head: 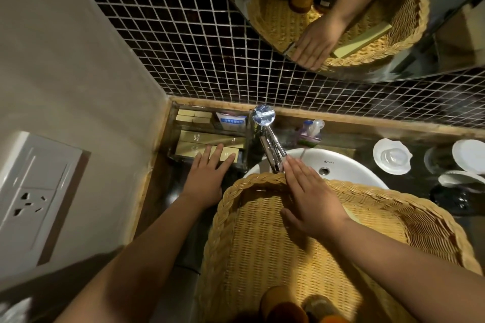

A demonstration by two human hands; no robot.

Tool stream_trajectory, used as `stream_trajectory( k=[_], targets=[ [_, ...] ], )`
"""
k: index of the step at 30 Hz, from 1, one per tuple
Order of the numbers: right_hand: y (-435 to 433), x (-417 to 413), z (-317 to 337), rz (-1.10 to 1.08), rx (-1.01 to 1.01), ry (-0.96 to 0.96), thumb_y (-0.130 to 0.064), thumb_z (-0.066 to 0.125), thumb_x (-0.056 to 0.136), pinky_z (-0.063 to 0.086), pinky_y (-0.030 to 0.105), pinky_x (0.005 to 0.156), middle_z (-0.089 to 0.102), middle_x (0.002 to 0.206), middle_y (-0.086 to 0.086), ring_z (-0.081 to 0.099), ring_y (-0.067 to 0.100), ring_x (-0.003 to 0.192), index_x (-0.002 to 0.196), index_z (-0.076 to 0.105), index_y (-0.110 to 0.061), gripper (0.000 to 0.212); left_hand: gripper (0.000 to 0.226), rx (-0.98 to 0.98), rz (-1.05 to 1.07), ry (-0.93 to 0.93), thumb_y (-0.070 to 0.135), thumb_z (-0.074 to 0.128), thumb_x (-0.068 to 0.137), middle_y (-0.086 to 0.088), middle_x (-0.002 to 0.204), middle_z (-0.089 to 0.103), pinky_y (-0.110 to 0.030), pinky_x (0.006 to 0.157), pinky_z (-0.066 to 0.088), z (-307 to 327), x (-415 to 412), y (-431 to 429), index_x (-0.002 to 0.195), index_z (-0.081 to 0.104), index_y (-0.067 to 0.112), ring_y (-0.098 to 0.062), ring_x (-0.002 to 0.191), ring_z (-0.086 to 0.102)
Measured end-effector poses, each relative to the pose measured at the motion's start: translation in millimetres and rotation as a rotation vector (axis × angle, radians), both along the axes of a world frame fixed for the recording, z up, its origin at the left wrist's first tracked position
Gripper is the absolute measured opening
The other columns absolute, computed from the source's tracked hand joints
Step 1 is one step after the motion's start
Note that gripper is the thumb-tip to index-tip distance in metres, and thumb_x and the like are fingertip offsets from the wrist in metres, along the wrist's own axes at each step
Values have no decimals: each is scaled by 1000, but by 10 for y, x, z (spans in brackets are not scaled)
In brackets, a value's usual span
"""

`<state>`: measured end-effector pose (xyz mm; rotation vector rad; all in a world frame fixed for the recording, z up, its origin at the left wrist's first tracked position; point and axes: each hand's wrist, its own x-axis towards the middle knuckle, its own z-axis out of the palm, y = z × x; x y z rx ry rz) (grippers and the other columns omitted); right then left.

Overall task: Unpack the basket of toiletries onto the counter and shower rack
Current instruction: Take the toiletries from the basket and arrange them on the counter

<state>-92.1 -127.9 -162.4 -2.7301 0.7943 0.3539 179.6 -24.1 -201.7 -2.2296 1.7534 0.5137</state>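
Note:
A wide wicker basket (pixel 252 244) rests over the front of the white sink (pixel 349 168). My right hand (pixel 312 199) lies flat, fingers together, across the basket's far rim, partly covering a pale yellow box (pixel 350 214) inside. Amber bottles (pixel 286 307) stand at the basket's near edge. My left hand (pixel 207 176) reaches left of the basket, fingers spread and resting on gold boxes (pixel 207 145) in a clear organiser tray (pixel 173 134) on the counter. Neither hand visibly grips anything.
A chrome tap (pixel 270 139) rises behind the sink. Right of it stand a small purple bottle (pixel 309 130), white lids and dishes (pixel 392 156). A mirror (pixel 341 13) above reflects the basket. A wall socket (pixel 31 202) sits at the left.

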Motion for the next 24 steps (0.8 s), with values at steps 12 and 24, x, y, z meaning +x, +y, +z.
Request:
stream_trajectory(
  k=[12, 24],
  targets=[
    [10, -447, 364, -127, 38, -159, -42, 67, 86, 5, 34, 116, 16, 165, 5, 10, 21, 152, 158, 5, -16, 98, 57, -329, 352, 365, 17, 52, 93, -4, 153, 42, -40, 115, 31, 1131, -408, -80, 148, 43, 24, -21, 141, 38],
    [494, -1741, 163, -588, 145, 12, -46, 50, 95, 39, 47, 107, 41, 147, 13, 36, 33, 135, 154, 28, -27, 66, 49, -84, -656, 189, 29, 53, 95, 1, 136, 53, -40, 90, 50, 967, -2269, -442, 144, 46, 30, -24, 119, 56]
  ],
)
